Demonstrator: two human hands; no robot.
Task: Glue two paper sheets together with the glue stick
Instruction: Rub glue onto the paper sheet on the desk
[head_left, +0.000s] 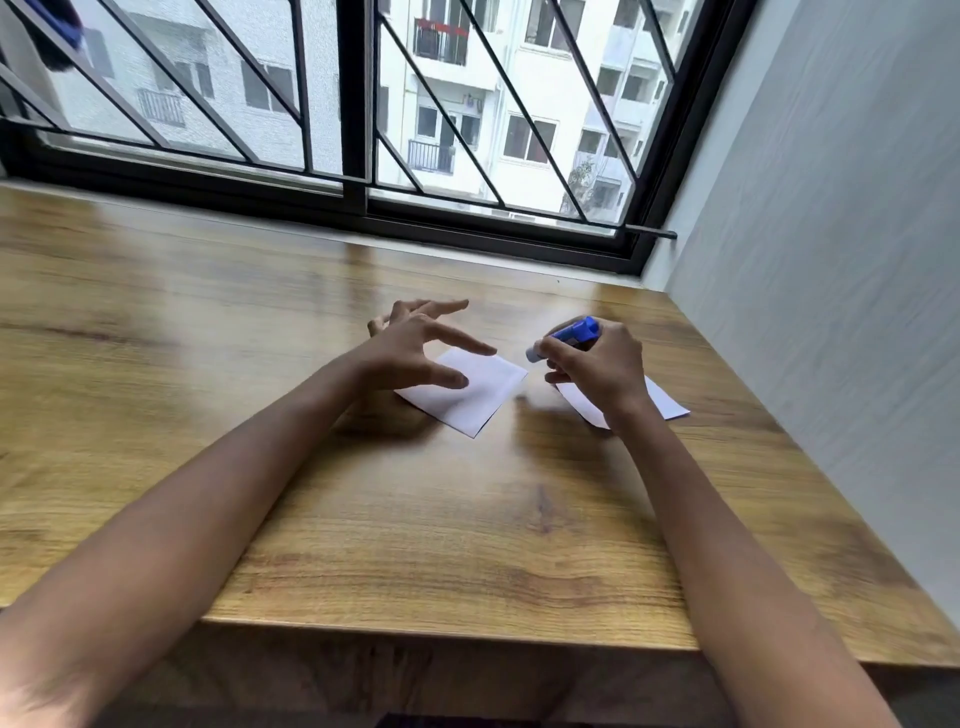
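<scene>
Two small white paper sheets lie on the wooden table (363, 519). The left sheet (478, 400) lies flat under my left hand (415, 348), whose fingers are spread and straight, thumb and forefinger reaching over the sheet's left part. The right sheet (670, 405) is mostly hidden beneath my right hand (597, 369). That hand grips a blue glue stick (571, 332), held tilted with its pale end pointing down-left toward the gap between the sheets. The stick's tip hovers just right of the left sheet's far corner.
A barred window (363, 130) runs along the table's far edge. A grey wall (831, 260) bounds the table on the right. The table's front edge (467, 631) is close to me.
</scene>
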